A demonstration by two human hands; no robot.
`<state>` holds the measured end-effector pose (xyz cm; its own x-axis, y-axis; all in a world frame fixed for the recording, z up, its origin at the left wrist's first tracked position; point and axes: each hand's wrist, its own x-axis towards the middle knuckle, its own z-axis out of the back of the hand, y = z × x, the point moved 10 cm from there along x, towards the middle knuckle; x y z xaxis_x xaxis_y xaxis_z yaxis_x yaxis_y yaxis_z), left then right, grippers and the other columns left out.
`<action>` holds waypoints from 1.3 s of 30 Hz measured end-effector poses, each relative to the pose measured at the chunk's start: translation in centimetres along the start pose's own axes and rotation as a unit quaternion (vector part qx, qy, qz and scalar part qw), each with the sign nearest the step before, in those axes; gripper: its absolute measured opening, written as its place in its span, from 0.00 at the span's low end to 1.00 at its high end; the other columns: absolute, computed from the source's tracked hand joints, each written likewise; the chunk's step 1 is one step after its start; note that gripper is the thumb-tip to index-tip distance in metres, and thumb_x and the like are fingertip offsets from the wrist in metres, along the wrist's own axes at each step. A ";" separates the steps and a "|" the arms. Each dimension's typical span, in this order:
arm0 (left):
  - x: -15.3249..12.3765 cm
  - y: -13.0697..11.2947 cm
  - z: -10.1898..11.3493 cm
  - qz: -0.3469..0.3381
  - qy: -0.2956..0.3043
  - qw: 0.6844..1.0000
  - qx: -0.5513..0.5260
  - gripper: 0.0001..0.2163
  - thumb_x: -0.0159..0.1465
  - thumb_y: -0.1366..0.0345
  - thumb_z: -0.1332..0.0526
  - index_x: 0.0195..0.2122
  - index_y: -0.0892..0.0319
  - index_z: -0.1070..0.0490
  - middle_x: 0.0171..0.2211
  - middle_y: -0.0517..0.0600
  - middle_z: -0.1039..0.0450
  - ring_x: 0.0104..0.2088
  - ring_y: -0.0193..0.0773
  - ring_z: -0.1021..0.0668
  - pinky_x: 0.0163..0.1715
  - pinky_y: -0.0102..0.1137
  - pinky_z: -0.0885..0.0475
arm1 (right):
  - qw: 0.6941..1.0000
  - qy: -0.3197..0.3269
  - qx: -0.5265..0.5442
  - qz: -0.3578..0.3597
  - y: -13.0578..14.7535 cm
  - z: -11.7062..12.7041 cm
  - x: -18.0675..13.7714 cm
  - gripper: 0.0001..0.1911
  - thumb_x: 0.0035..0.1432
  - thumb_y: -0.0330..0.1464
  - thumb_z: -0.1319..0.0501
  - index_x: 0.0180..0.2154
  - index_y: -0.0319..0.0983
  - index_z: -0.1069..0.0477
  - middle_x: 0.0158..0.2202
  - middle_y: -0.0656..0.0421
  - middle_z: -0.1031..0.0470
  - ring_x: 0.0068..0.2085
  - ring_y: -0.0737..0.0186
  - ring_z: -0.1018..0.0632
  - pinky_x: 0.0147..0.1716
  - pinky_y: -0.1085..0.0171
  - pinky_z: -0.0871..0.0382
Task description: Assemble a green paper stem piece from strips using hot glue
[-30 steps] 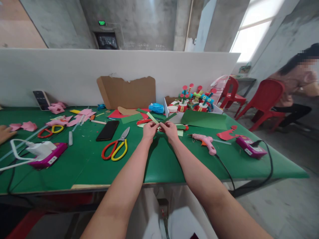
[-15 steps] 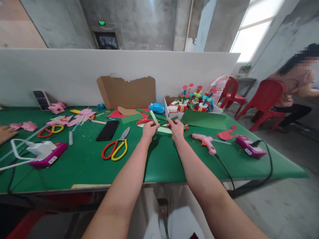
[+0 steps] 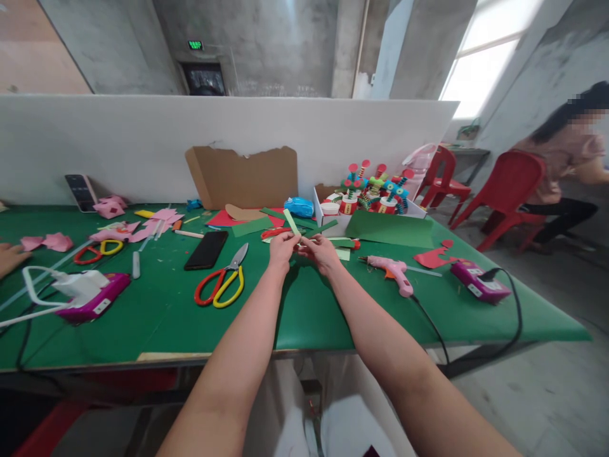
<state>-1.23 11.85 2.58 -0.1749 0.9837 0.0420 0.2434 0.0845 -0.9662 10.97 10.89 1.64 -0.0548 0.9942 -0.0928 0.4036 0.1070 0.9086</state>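
Observation:
Just above the table, my left hand pinches a light green paper strip that points up and away. My right hand is closed on a dark green paper strip, which slants up to the right. The fingertips of both hands meet, and the near ends of the strips are hidden among them. Under and beyond the hands lie red-handled scissors, partly covered. A pale green paper piece shows beside my right hand.
Large scissors and a black phone lie left; a pink glue gun and purple power strip lie right. Behind stands a white box with colourful figures. Another person's hand rests far left.
My right hand has moved left to meet my left hand, bringing the dark green strip against the light green one. My left hand has barely shifted.

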 end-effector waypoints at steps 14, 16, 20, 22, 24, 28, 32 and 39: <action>-0.5 0.5 -1.1 0.015 0.019 0.998 -0.059 0.19 0.42 0.54 0.26 0.22 0.60 0.31 0.19 0.44 0.32 0.20 0.29 0.30 0.22 0.26 0.35 | 0.998 -0.004 -0.017 0.054 1.0 0.4 0.1 0.20 0.43 0.36 0.25 0.24 0.40 0.37 0.20 0.64 0.25 0.24 0.68 0.21 0.30 0.68 0.22; -0.5 0.4 -1.2 0.015 0.026 0.998 -0.061 0.18 0.42 0.55 0.26 0.23 0.60 0.31 0.21 0.44 0.30 0.21 0.29 0.29 0.23 0.27 0.34 | 0.998 -0.012 -0.026 0.058 1.0 0.7 0.3 0.19 0.43 0.35 0.25 0.23 0.39 0.37 0.20 0.63 0.25 0.23 0.68 0.22 0.29 0.67 0.22; -0.3 0.2 -1.0 0.000 0.024 0.999 -0.048 0.20 0.41 0.54 0.25 0.24 0.62 0.30 0.21 0.44 0.30 0.21 0.30 0.29 0.24 0.28 0.32 | 0.998 -0.014 -0.042 0.052 0.7 0.8 0.5 0.16 0.44 0.32 0.26 0.23 0.38 0.34 0.19 0.62 0.25 0.22 0.67 0.23 0.29 0.66 0.22; -0.2 0.1 -0.9 -0.005 0.019 0.999 -0.037 0.20 0.40 0.54 0.25 0.23 0.62 0.30 0.20 0.44 0.31 0.20 0.30 0.29 0.24 0.28 0.33 | 0.997 -0.008 -0.048 0.054 0.7 0.8 0.5 0.15 0.43 0.32 0.26 0.22 0.38 0.33 0.19 0.62 0.24 0.23 0.66 0.22 0.31 0.65 0.21; -0.2 0.0 -1.0 -0.006 0.021 0.999 -0.027 0.21 0.40 0.52 0.25 0.23 0.62 0.30 0.19 0.44 0.31 0.20 0.30 0.29 0.24 0.27 0.33 | 0.997 -0.009 -0.054 0.061 0.8 0.8 0.5 0.16 0.41 0.32 0.25 0.21 0.38 0.33 0.19 0.61 0.24 0.24 0.64 0.21 0.31 0.63 0.20; -0.3 -0.2 -0.9 -0.018 0.021 1.000 -0.011 0.21 0.41 0.51 0.26 0.23 0.62 0.29 0.20 0.45 0.29 0.21 0.30 0.30 0.23 0.27 0.34 | 0.996 -0.011 -0.066 0.056 0.7 0.9 0.5 0.18 0.40 0.33 0.25 0.20 0.39 0.34 0.18 0.61 0.24 0.22 0.64 0.23 0.29 0.63 0.20; 0.2 -0.1 -0.2 -0.022 0.002 1.000 -0.001 0.19 0.42 0.52 0.26 0.23 0.61 0.29 0.19 0.44 0.31 0.20 0.29 0.32 0.22 0.27 0.36 | 0.996 0.002 -0.068 0.052 0.7 0.6 0.5 0.19 0.40 0.33 0.24 0.19 0.40 0.35 0.17 0.60 0.25 0.21 0.64 0.23 0.27 0.63 0.21; 0.6 0.1 0.6 -0.014 -0.014 0.999 -0.031 0.21 0.39 0.53 0.24 0.22 0.61 0.31 0.17 0.43 0.34 0.19 0.27 0.33 0.22 0.26 0.37 | 0.995 0.014 -0.081 0.055 0.7 0.3 0.3 0.19 0.38 0.34 0.24 0.19 0.39 0.34 0.17 0.61 0.25 0.21 0.65 0.23 0.26 0.64 0.21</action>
<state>-1.91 12.38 2.33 -0.2089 0.9760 0.0613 0.2973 0.1231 -0.9468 11.50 11.24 2.19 -0.0447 0.9988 0.0195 0.2564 -0.0074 0.9666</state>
